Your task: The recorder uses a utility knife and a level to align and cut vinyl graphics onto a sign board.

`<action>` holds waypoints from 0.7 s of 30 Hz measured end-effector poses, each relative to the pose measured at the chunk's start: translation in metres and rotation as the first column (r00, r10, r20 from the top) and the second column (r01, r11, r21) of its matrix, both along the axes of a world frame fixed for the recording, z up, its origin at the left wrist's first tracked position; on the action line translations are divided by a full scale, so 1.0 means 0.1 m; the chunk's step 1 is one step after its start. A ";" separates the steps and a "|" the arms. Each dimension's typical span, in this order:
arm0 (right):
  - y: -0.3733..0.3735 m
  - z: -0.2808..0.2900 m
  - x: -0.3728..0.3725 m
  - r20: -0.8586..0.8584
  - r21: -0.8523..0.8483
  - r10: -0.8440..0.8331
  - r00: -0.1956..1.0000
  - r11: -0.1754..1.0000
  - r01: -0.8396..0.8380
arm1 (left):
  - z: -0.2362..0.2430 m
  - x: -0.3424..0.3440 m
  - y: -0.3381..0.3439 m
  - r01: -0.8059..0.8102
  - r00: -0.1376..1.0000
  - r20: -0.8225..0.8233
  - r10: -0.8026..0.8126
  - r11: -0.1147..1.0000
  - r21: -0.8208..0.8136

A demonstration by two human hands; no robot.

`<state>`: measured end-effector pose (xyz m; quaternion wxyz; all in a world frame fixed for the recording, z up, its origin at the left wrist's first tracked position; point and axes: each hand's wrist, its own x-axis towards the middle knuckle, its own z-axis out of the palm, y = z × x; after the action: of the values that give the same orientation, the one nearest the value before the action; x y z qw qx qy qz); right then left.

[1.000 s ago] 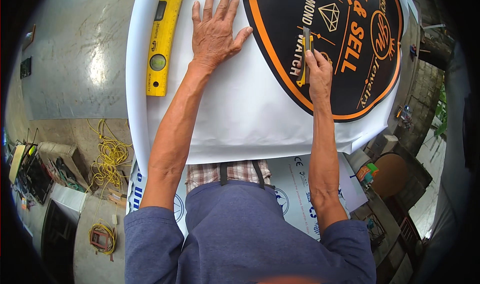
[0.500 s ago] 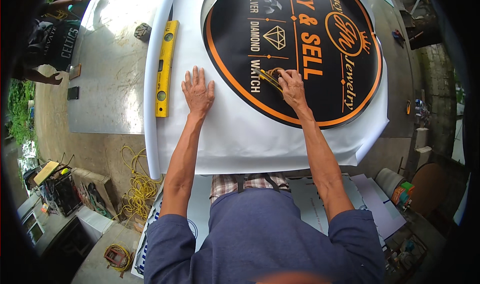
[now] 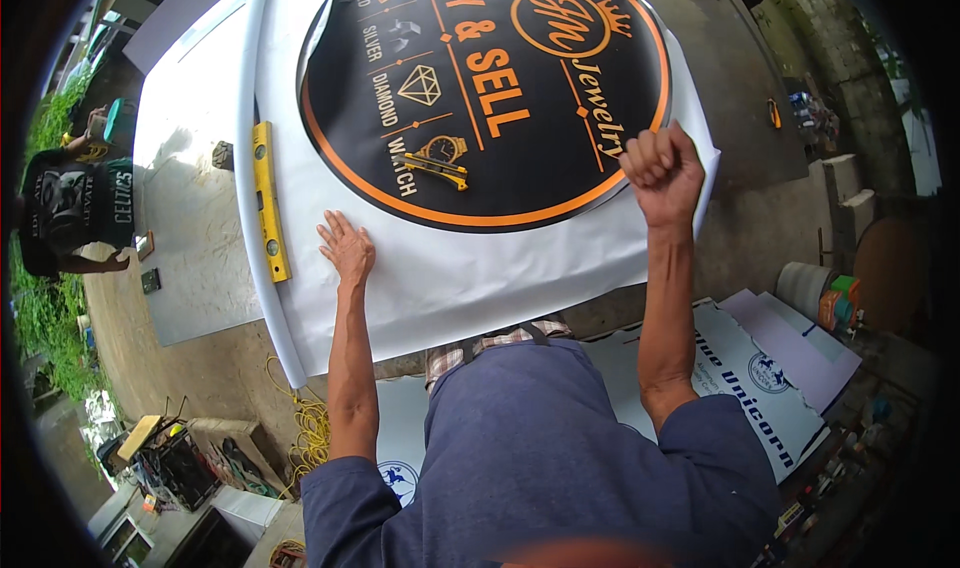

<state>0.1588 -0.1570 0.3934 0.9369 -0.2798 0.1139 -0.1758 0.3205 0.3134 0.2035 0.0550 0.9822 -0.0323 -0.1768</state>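
Round black decal bears a yellow cutter; left hand spread below its left edge; right hand curled fist-like at its right edge.

— Here's the round print, black, banded orange, bold on the white sheet!
— And bright yellow left of it, that's the level! Yellow cutter too!
— Near side, plain blue shirt, brown-and-white checked bottoms!

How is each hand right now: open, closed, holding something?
Left hand: open, palm down on the large white sheet.
Right hand: closed in a fist; whether it holds anything cannot be told.
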 end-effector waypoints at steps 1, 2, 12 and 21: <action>-0.01 0.13 -0.07 0.118 -0.120 0.053 0.992 0.992 -0.039 | 0.03 0.01 0.10 -0.021 1.000 -0.003 0.021 1.000 0.006; -0.01 0.30 -0.16 0.169 -0.205 0.019 0.985 0.979 0.016 | 0.06 0.02 0.12 -0.011 1.000 0.004 0.011 1.000 0.023; -0.51 0.17 -0.25 -0.103 -0.429 -0.236 0.966 0.887 0.171 | 1.43 0.05 -0.22 -0.045 0.941 0.295 0.167 0.924 -0.379; -0.11 -0.02 0.32 -0.048 -0.359 -0.060 0.997 0.932 0.039 | 2.47 -0.17 0.35 0.111 0.820 0.538 0.197 0.867 -0.486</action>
<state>0.1909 -0.1675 0.3918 0.8618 -0.4478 0.1142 -0.2091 0.3036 0.3483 0.4503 0.2975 0.9417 -0.0688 0.1410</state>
